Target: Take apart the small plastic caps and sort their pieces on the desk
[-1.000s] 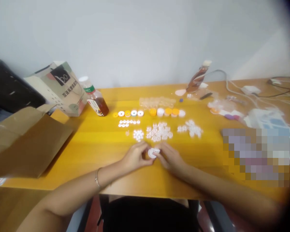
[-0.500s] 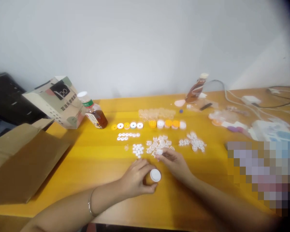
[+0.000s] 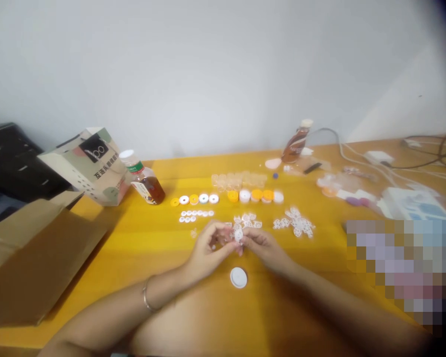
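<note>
My left hand [image 3: 212, 248] and my right hand [image 3: 263, 245] meet above the middle of the table, their fingertips closed on a small white plastic piece [image 3: 238, 234]. A round white lid-like disc [image 3: 238, 277] lies nearer me, touched by neither hand. Just behind my fingers is a pile of white openwork pieces [image 3: 248, 219], with a second pile [image 3: 295, 223] to the right. Small white caps [image 3: 193, 213] lie in two short rows at the left. Farther back run yellow and white round pieces [image 3: 244, 196] and clear cups [image 3: 238, 181].
On the left are a cardboard box [image 3: 40, 263], a paper bag [image 3: 96, 168] and a bottle with a green band [image 3: 144, 181]. A brown bottle [image 3: 295, 144], cables and a white box [image 3: 412, 204] are on the right. A blurred block covers the lower right.
My left hand has left the white-topped round item and moved up to the small piece in my right hand. My hands now meet. The view has shifted slightly.
</note>
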Available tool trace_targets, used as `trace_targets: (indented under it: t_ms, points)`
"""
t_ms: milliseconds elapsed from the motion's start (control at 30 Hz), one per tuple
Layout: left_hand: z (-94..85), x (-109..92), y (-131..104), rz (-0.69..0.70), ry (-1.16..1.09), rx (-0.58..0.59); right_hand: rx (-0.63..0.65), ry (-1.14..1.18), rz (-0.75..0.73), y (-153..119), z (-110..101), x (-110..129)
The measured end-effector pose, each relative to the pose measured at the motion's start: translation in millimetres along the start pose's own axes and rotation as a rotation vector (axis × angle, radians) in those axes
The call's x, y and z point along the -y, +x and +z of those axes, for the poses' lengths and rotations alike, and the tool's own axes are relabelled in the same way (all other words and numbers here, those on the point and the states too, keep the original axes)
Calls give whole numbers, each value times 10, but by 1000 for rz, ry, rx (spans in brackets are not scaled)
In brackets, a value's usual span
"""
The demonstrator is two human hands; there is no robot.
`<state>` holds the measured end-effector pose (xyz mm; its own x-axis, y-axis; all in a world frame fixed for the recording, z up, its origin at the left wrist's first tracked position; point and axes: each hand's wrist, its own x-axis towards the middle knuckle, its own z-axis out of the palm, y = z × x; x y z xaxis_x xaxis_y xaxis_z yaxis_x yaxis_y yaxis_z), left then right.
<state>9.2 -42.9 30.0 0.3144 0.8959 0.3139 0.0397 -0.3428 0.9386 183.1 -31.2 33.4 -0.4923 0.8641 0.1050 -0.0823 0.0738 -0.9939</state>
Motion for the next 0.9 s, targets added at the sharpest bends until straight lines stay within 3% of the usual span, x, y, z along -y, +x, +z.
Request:
trace_targets:
  t_ms: [133, 333, 500, 700, 900]
  points:
    - [-27, 35, 140, 62, -102, 54, 4, 84, 73, 40, -30, 44]
    - [-146, -44, 130, 297, 297, 42, -201, 209, 171, 58, 16, 47]
    - [-133, 58, 43, 424, 551, 75, -276, 146, 218, -60, 94, -9]
    - [-109, 187, 9, 583, 716, 85, -248, 29, 225, -90, 102, -45]
    - [-76, 250, -38, 620, 735, 85, -202, -111, 175, -99, 109, -66]
